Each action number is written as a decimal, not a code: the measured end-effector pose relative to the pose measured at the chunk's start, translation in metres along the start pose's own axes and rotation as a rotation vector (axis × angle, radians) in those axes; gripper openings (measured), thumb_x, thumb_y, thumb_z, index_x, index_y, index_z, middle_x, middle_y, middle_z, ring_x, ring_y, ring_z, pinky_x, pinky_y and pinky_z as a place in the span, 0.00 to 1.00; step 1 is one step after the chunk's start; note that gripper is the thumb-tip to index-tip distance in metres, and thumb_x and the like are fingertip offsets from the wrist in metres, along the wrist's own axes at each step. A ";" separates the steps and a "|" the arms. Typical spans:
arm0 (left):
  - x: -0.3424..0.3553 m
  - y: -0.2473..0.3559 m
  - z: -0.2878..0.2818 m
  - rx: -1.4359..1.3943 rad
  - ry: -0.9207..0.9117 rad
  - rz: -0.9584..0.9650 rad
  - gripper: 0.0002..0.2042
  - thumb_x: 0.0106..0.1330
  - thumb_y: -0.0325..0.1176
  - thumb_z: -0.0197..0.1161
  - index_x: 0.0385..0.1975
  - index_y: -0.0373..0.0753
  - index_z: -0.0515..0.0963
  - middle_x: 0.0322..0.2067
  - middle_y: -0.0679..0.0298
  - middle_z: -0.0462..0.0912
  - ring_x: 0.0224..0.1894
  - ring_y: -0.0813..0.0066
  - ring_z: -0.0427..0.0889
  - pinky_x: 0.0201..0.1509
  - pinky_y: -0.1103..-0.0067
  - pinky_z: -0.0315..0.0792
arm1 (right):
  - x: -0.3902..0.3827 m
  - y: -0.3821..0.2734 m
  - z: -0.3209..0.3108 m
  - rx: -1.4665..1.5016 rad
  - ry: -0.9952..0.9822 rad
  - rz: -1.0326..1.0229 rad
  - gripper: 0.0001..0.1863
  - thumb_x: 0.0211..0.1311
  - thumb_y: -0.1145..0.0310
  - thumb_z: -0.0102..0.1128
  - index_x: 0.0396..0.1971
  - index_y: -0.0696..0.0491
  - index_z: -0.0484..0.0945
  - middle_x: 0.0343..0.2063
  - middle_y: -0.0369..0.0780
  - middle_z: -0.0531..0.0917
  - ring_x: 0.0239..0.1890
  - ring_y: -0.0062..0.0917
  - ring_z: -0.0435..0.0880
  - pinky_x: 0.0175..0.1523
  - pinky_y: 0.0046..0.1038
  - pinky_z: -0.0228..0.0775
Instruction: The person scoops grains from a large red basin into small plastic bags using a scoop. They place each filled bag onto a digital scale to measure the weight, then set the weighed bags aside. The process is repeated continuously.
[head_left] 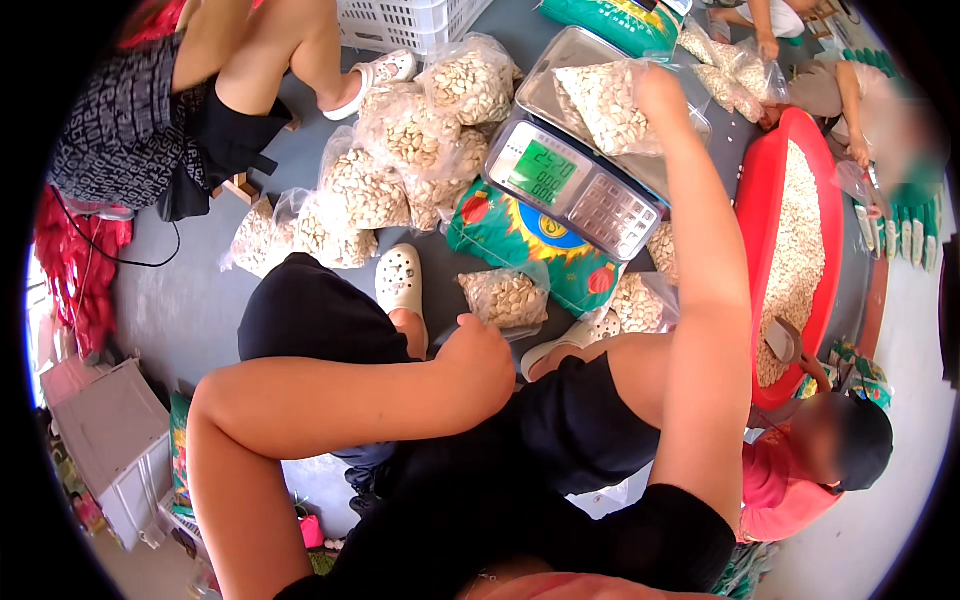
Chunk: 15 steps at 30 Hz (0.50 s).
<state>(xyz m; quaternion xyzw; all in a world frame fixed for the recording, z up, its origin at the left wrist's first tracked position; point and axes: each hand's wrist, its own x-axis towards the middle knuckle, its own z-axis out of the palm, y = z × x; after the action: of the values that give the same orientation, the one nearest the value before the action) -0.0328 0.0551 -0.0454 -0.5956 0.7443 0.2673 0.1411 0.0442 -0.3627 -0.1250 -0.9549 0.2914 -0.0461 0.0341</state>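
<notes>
My right hand (660, 98) is closed on the edge of a clear plastic bag of pale seeds (602, 105), which lies on the steel pan of a digital scale (575, 190). The scale has a lit green display and a keypad, and rests on a green printed sack (490, 232). Curled in front of my body, my left hand (480, 362) is closed, its fingers mostly turned from sight, so anything in them is hidden. Just beyond it is a smaller bag of seeds (507, 298). I cannot tell whether the hand touches that bag.
Several filled seed bags (370, 185) are heaped left of the scale. At right, a long red tub (752, 215) holds loose seeds and a scoop (782, 340), with a co-worker's hand (815, 372) at it. Other people sit around. A white crate (410, 25) stands at the back.
</notes>
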 end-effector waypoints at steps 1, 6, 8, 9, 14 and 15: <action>-0.001 0.001 0.002 0.008 0.013 -0.003 0.11 0.58 0.40 0.57 0.31 0.40 0.79 0.30 0.67 0.79 0.36 0.70 0.76 0.35 0.72 0.62 | 0.006 0.009 -0.002 0.010 0.022 -0.035 0.20 0.65 0.62 0.38 0.43 0.58 0.77 0.42 0.50 0.81 0.47 0.46 0.79 0.52 0.43 0.69; -0.003 0.002 0.011 0.024 0.072 -0.014 0.10 0.58 0.38 0.57 0.32 0.40 0.79 0.31 0.67 0.79 0.36 0.70 0.76 0.36 0.72 0.63 | -0.010 0.010 -0.036 1.574 -0.462 0.496 0.11 0.67 0.60 0.51 0.27 0.49 0.66 0.14 0.27 0.58 0.10 0.10 0.50 0.11 0.16 0.36; -0.003 0.003 0.009 0.026 0.084 0.003 0.10 0.58 0.38 0.56 0.32 0.39 0.79 0.31 0.66 0.79 0.36 0.70 0.76 0.36 0.72 0.63 | -0.018 0.022 -0.044 1.679 -0.495 0.503 0.11 0.68 0.60 0.51 0.28 0.50 0.66 0.14 0.28 0.61 0.10 0.11 0.53 0.10 0.16 0.40; -0.002 0.004 0.008 0.028 0.088 0.012 0.10 0.58 0.38 0.56 0.33 0.39 0.79 0.31 0.66 0.79 0.36 0.70 0.76 0.36 0.71 0.63 | -0.021 0.026 -0.047 1.734 -0.512 0.506 0.11 0.68 0.60 0.50 0.28 0.50 0.66 0.15 0.29 0.62 0.09 0.12 0.54 0.10 0.16 0.41; 0.001 0.008 0.008 0.024 0.094 0.028 0.10 0.58 0.38 0.56 0.32 0.39 0.79 0.30 0.67 0.79 0.36 0.71 0.76 0.37 0.72 0.63 | -0.026 0.039 -0.048 1.927 -0.520 0.625 0.09 0.65 0.65 0.51 0.28 0.52 0.66 0.18 0.32 0.67 0.10 0.12 0.56 0.10 0.14 0.44; 0.001 0.008 0.008 0.022 0.087 0.024 0.10 0.58 0.37 0.56 0.32 0.39 0.79 0.30 0.67 0.79 0.36 0.71 0.76 0.37 0.72 0.63 | -0.026 0.038 -0.048 1.961 -0.531 0.628 0.09 0.64 0.66 0.51 0.28 0.54 0.67 0.19 0.33 0.68 0.11 0.12 0.56 0.10 0.14 0.45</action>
<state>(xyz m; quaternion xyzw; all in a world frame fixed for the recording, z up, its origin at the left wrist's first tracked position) -0.0419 0.0596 -0.0502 -0.5959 0.7597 0.2348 0.1119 -0.0035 -0.3815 -0.0826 -0.3716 0.3433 -0.0400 0.8617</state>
